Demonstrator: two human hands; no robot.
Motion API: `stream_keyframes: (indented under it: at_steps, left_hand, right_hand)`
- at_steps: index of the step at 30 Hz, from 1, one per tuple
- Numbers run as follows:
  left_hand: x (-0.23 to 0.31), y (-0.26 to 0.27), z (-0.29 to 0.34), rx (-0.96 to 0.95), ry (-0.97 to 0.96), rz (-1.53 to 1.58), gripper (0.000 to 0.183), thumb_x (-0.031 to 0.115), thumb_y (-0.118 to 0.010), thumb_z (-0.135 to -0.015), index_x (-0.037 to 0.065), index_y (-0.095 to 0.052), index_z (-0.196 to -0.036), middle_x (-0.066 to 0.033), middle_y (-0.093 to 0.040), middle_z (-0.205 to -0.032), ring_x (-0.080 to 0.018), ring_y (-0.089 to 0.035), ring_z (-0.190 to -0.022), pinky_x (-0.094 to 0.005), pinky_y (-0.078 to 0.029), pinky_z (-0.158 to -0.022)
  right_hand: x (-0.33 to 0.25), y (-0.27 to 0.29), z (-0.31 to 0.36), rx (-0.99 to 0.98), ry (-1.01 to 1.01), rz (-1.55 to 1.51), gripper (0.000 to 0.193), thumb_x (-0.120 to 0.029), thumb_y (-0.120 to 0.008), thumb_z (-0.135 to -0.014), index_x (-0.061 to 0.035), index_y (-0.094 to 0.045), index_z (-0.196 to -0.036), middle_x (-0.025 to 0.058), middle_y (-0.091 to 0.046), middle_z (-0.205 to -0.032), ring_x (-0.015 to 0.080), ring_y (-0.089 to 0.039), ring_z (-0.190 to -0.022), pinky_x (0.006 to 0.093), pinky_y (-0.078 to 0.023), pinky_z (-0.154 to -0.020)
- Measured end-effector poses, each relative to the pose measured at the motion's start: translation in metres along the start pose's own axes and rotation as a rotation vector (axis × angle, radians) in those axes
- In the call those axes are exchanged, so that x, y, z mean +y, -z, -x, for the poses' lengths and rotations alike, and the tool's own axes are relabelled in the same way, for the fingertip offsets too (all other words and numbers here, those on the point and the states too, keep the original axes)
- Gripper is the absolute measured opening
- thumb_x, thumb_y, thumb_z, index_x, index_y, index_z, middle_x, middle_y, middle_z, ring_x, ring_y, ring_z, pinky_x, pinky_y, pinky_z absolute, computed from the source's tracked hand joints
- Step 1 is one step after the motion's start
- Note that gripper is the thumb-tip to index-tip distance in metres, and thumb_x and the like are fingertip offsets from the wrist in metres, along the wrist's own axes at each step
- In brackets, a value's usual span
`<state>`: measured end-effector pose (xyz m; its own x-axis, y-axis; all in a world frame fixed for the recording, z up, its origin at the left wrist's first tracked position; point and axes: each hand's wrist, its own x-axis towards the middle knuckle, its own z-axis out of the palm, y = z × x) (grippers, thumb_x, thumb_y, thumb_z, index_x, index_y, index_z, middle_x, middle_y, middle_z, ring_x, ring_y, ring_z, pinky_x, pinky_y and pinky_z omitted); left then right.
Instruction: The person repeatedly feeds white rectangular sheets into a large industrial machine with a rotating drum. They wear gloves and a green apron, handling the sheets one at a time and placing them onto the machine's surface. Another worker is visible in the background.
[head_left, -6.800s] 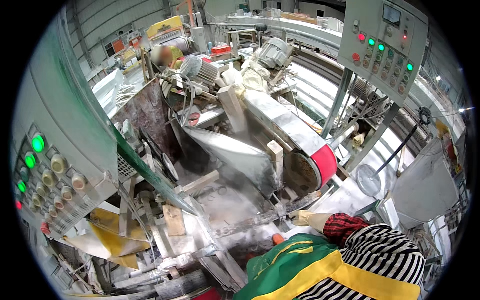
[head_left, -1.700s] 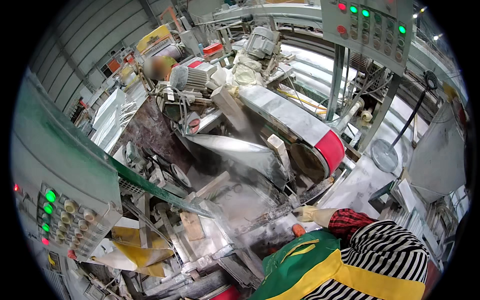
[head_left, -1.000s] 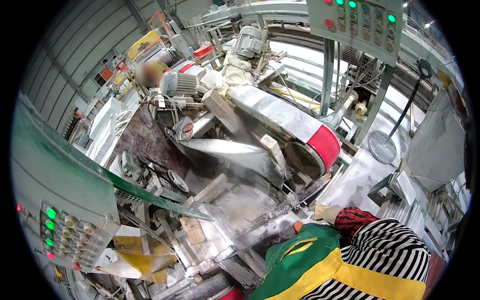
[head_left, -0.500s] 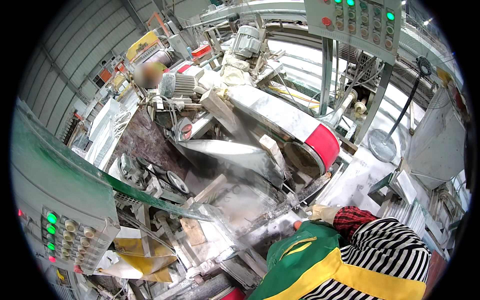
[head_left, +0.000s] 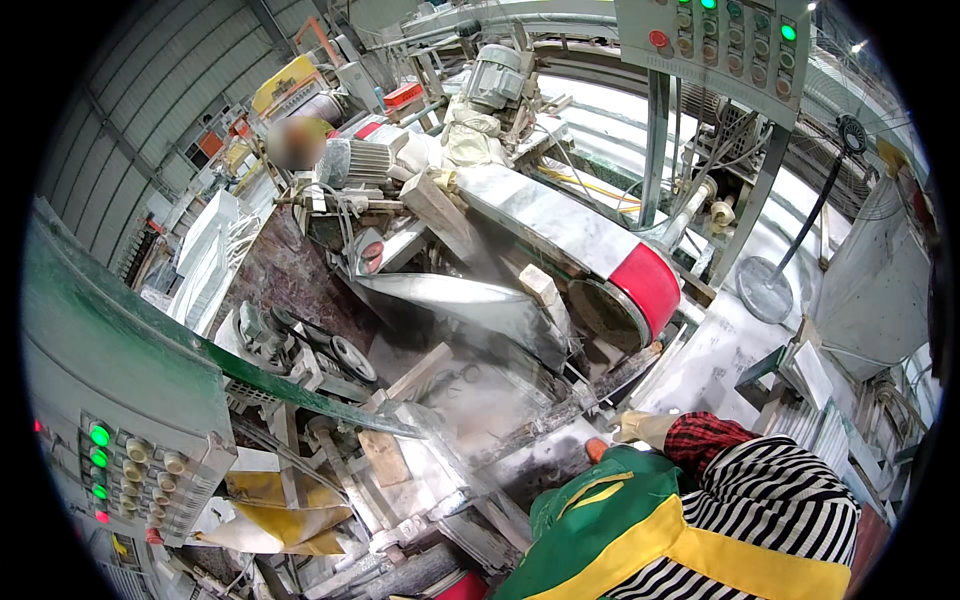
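My right hand [head_left: 642, 427], in a pale glove with a red checked cuff and a striped sleeve, lies at the front edge of a dusty stone-cutting machine [head_left: 480, 300]. It is next to a wet grey slab [head_left: 520, 455] and a small orange piece [head_left: 594, 449]. The fingers are turned away, so their grip is hidden. A green and yellow apron [head_left: 600, 530] covers the lower part of the view. The machine's belt guard ends in a red cap [head_left: 650, 285], and mist or dust hangs over the slab. My left hand is out of view.
A grey control box with green lights [head_left: 125, 470] stands at the left and another panel [head_left: 725, 40] at the top right. A floor fan [head_left: 770, 285] and stacked white slabs [head_left: 815, 390] are at the right. Another person [head_left: 295, 140] is behind the machine.
The view has swung a little, so the left control box sits lower and the upper panel nearer the top. My right hand stays at the same spot by the slab.
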<state>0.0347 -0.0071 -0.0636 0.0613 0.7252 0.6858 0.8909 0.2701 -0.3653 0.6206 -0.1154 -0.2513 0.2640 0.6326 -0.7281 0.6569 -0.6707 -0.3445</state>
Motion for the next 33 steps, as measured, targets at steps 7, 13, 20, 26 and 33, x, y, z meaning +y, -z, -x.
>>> stream_keyframes:
  at_steps: [7, 13, 20, 26, 33]
  left_hand:
    - [0.004, 0.034, -0.024, -0.344, 0.281, 0.302, 0.043, 0.038, -0.056, -0.096, 0.004, -0.064, -0.120, -0.0172, -0.068, -0.101, -0.0377, -0.062, -0.096, -0.0481, -0.049, -0.082]
    - [-0.081, -0.024, -0.029, 0.104, 0.093, -0.040, 0.066, 0.047, -0.060, -0.093, 0.005, -0.046, -0.142, -0.0223, -0.060, -0.127, -0.0413, -0.058, -0.111, -0.0542, -0.047, -0.091]
    - [-0.096, -0.057, -0.017, 0.093, 0.000, -0.347, 0.043, 0.033, -0.064, -0.092, -0.001, -0.064, -0.119, -0.0209, -0.062, -0.114, -0.0417, -0.059, -0.104, -0.0552, -0.048, -0.089]
    - [-0.089, -0.082, 0.010, 0.120, 0.053, -0.219, 0.036, 0.024, -0.065, -0.091, -0.002, -0.063, -0.115, -0.0221, -0.062, -0.109, -0.0390, -0.059, -0.103, -0.0507, -0.048, -0.091]
    - [-0.026, -0.004, 0.001, 0.037, 0.077, 0.331, 0.038, 0.022, -0.066, -0.090, -0.002, -0.061, -0.119, -0.0231, -0.062, -0.112, -0.0384, -0.058, -0.106, -0.0486, -0.046, -0.095]
  right_hand:
    - [-0.012, 0.019, 0.026, 0.002, 0.109, -0.024, 0.060, -0.040, -0.063, -0.077, -0.0274, -0.056, -0.136, 0.0155, -0.063, -0.128, 0.0358, -0.062, -0.114, 0.0446, -0.048, -0.099]
    - [-0.026, 0.036, 0.036, 0.024, 0.014, 0.034, 0.058, -0.037, -0.062, -0.077, -0.0281, -0.057, -0.134, 0.0128, -0.062, -0.130, 0.0335, -0.062, -0.115, 0.0438, -0.049, -0.098]
    - [-0.041, 0.036, 0.022, 0.077, -0.001, 0.018, 0.053, -0.040, -0.058, -0.082, -0.0258, -0.060, -0.132, 0.0093, -0.066, -0.125, 0.0284, -0.064, -0.113, 0.0387, -0.050, -0.098]
    - [-0.035, 0.000, 0.000, 0.036, 0.124, -0.033, 0.061, -0.038, -0.066, -0.079, -0.0216, -0.056, -0.138, 0.0153, -0.062, -0.130, 0.0354, -0.058, -0.120, 0.0428, -0.046, -0.102]
    - [-0.032, -0.008, -0.010, 0.087, 0.211, -0.075, 0.058, -0.037, -0.059, -0.079, -0.0265, -0.056, -0.136, 0.0177, -0.065, -0.123, 0.0357, -0.064, -0.111, 0.0440, -0.049, -0.099]
